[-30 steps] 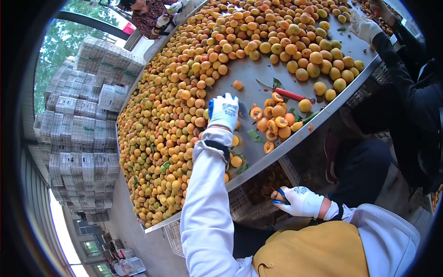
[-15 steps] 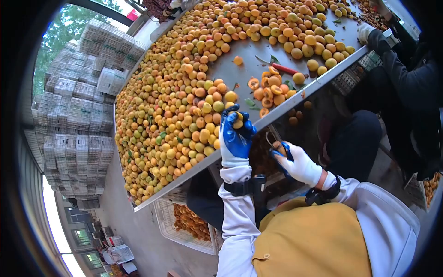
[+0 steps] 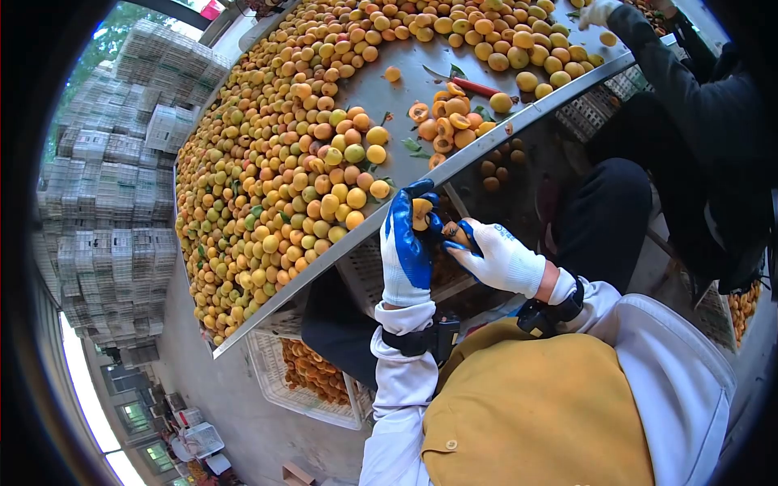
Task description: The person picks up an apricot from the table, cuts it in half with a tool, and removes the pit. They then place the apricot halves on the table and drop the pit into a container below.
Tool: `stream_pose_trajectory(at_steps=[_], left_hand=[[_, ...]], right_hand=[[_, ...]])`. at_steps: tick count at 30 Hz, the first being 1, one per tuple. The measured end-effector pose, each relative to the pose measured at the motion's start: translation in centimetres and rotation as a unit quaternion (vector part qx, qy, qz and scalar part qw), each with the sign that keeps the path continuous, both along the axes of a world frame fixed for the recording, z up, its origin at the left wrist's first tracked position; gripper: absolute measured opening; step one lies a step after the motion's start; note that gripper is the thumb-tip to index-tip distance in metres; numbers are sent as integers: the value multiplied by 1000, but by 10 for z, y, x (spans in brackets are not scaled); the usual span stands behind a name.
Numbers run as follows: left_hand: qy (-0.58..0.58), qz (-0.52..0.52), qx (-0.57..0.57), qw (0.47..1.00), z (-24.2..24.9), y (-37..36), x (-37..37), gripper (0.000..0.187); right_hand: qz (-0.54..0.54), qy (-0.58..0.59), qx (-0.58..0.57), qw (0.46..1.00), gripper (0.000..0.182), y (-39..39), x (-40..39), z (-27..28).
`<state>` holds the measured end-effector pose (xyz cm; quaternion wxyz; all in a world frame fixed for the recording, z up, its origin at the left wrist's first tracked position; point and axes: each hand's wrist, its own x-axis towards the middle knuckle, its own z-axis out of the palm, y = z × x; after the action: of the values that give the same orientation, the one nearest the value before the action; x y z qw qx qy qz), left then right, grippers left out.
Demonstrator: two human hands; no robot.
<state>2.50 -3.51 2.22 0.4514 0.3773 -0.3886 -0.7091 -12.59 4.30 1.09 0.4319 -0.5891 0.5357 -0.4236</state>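
My left hand, in a white glove with blue coating, is just off the near edge of the metal table. Its fingers are curled around a yellow-orange apricot. My right hand, gloved the same way, is close beside it and grips a brown-handled tool. The tool's metal end is hidden against the left hand. Cut apricot halves lie in a small heap on the table beyond my hands. A red-handled knife rests just past them.
Whole apricots cover much of the table. Below its edge stands a white crate of orange fruit pieces. A co-worker's gloved hand reaches over the table at upper right. Stacked crates rise at left.
My right hand has moved up and left with the tool, meeting my left hand at the apricot. The view has shifted slightly. The co-worker's hand has moved further over the table.
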Motion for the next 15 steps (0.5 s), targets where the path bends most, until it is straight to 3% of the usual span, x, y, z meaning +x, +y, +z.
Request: stream_pose_trajectory(at_steps=[6, 9, 15], left_hand=[[28, 22, 3, 999, -13, 4, 0, 43], [72, 63, 19, 995, -13, 7, -11, 43], [105, 14, 24, 994, -17, 8, -18, 46]], right_hand=[[4, 2, 9, 1000, 26, 1, -4, 2], [21, -62, 84, 994, 26, 0, -6, 10], [14, -46, 80, 996, 29, 0, -4, -5]])
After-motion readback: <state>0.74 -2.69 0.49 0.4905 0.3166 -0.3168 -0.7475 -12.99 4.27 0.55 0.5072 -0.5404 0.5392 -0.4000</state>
